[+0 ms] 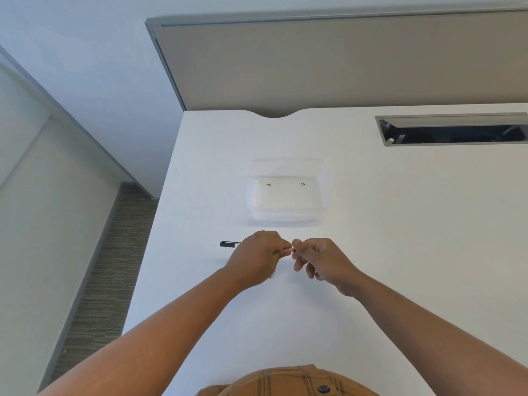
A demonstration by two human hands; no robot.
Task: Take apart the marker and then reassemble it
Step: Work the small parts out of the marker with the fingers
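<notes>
- A white counter [371,252] fills most of the view; its far edge has a shallow curved notch, and a long grey-framed cable slot [454,130] is cut into it at the far right.
- Behind the counter stands a beige partition panel [328,61] with a grey frame; to the left are pale walls and a strip of striped grey carpet [108,270].
- A clear plastic container [288,192] sits on the counter beyond the hands, well apart from them.
- The marker [228,244] is slim and black, lying level just above the counter in front of the person; its black end sticks out to the left of the left hand [257,258].
- The left hand's grip is curled tight round the marker's body, hiding most of it.
- The right hand [320,261] pinches the marker's other end between thumb and fingertips, almost touching the left hand; what part it holds is too small to tell.
</notes>
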